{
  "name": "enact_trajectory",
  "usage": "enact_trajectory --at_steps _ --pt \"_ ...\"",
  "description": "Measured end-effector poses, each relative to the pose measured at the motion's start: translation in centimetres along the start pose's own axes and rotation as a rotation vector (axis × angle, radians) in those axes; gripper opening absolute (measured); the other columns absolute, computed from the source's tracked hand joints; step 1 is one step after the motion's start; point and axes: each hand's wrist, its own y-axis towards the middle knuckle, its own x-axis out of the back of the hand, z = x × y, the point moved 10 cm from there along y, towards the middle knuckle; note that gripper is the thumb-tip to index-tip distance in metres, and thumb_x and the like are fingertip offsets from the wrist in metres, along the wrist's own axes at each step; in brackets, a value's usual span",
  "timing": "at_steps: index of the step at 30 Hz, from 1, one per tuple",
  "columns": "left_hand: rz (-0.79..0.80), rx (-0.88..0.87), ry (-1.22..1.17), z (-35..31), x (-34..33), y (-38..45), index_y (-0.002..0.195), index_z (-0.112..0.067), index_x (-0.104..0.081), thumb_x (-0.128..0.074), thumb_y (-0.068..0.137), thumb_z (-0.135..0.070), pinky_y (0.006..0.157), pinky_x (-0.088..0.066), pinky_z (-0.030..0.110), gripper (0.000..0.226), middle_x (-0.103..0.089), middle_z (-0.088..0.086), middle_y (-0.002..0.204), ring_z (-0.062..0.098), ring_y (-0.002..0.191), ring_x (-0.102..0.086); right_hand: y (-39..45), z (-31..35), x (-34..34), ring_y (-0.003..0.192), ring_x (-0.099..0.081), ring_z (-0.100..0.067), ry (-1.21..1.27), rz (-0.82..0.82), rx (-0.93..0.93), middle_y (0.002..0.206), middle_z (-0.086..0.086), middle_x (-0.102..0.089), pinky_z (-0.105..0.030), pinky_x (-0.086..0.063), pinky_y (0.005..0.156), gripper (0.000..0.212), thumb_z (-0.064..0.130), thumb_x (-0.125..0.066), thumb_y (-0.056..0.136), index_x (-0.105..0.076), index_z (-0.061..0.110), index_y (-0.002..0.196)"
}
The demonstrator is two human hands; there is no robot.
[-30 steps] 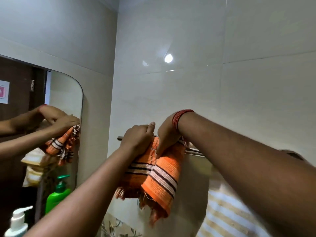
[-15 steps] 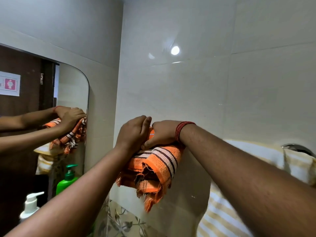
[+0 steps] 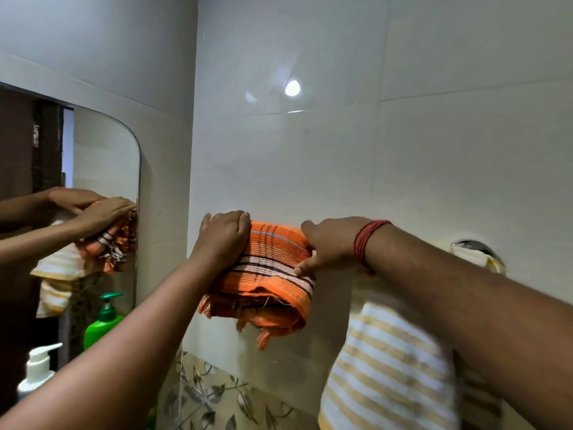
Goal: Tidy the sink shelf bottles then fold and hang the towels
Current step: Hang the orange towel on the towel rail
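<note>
The folded orange towel (image 3: pixel 273 268) is hanging high on the tiled wall (image 3: pixel 310 166), draped over what is presumably a rail, just left of the yellow striped towel (image 3: pixel 387 361). The left hand (image 3: pixel 224 240) is lying over the towel's left end with fingers curled down onto the cloth, pressing and holding it. The right hand (image 3: pixel 330 248) is gripping the right end, thumb pinching the striped band from below.

The main risk, as I judge it, is the bundle sliding off once both hands are letting go: the folds are looking thick and uneven, with frayed fringe sagging at the near lower edge, so the weight may be sitting more to the near side than the far. A loose layer could also unroll and leave the towel hanging crooked. Tugging rightward could bunch it against the yellow striped towel.

The rail itself is not showing under the cloth; only a chrome mount (image 3: pixel 474 245) is peeking out at the far right. The right forearm is covering much of the yellow striped towel. The green pump bottle (image 3: pixel 104 321) and white pump bottle (image 3: pixel 38 367) at lower left are partly cut off, and their shelf is out of view.
</note>
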Motion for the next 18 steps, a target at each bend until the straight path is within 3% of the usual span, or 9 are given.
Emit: enact_trajectory --at_steps 2,4,7,10,12,15,18 --pt "-0.099 0.036 -0.052 -1.1 1.4 -1.2 0.110 -0.013 -0.067 -0.043 0.102 -0.022 0.121 -0.018 0.050 0.026 -0.069 0.007 0.114 0.029 0.115 -0.059 -2.3 0.4 2.1 0.108 -0.060 -0.027 -0.048 -0.212 0.018 0.125 -0.007 -0.062 -0.035 -0.043 0.073 0.070 0.070 -0.057 0.084 -0.042 0.018 0.129" --pt "-0.203 -0.052 -0.181 -4.6 2.7 -3.8 0.120 -0.012 -0.065 -0.054 0.096 -0.016 0.123 -0.016 0.049 0.027 -0.068 0.006 0.125 0.025 0.121 -0.058 -5.7 0.7 3.8 0.112 -0.058 -0.026 0.030 -0.449 0.038 0.122 -0.002 -0.064 -0.038 -0.048 0.080 0.058 0.064 -0.055 0.088 -0.047 0.021 0.127" --pt "-0.222 -0.261 -0.340 -11.5 3.0 -8.7 0.122 -0.015 -0.063 -0.057 0.092 -0.018 0.116 -0.034 0.041 0.030 -0.066 0.002 0.127 0.018 0.122 -0.056 -12.2 -0.3 4.5 0.107 -0.057 -0.022 0.236 -0.804 0.016 0.112 0.004 -0.065 -0.041 -0.049 0.088 0.039 0.049 -0.056 0.089 -0.057 0.022 0.118" --pt "-0.136 -0.344 -0.482 -16.5 1.5 -12.8 0.123 -0.019 -0.060 -0.054 0.092 -0.024 0.102 -0.045 0.029 0.032 -0.063 -0.004 0.126 0.012 0.119 -0.058 -18.9 -3.4 2.0 0.104 -0.057 -0.022 0.389 -1.148 -0.142 0.106 0.002 -0.063 -0.039 -0.048 0.090 0.023 0.030 -0.061 0.089 -0.062 0.017 0.108" --pt "-0.048 -0.274 -0.591 -17.8 -0.4 -14.5 0.126 -0.022 -0.059 -0.055 0.094 -0.028 0.103 -0.047 0.029 0.032 -0.062 -0.008 0.126 0.007 0.120 -0.058 -21.8 -5.2 -0.8 0.104 -0.056 -0.024 0.443 -1.273 -0.274 0.106 -0.001 -0.061 -0.041 -0.046 0.093 0.020 0.021 -0.065 0.089 -0.062 0.013 0.107" --pt "0.114 -0.015 -0.785 -18.6 -4.1 -15.7 0.127 -0.025 -0.057 -0.063 0.098 -0.026 0.101 -0.051 0.037 0.030 -0.064 -0.008 0.125 0.006 0.118 -0.060 -23.5 -6.9 -4.1 0.105 -0.055 -0.030 0.516 -1.343 -0.409 0.112 -0.008 -0.059 -0.044 -0.046 0.094 0.026 0.019 -0.068 0.088 -0.062 0.007 0.110" --pt "0.168 0.093 -0.813 -19.7 -6.4 -16.5 0.113 -0.029 -0.061 -0.061 0.097 -0.037 0.084 -0.054 0.024 0.018 -0.072 -0.016 0.103 0.001 0.099 -0.067 -23.9 -7.8 -5.9 0.105 -0.057 -0.029 0.701 -1.361 -0.451 0.113 -0.008 -0.058 -0.046 -0.051 0.089 0.036 0.029 -0.069 0.089 -0.058 0.006 0.115"
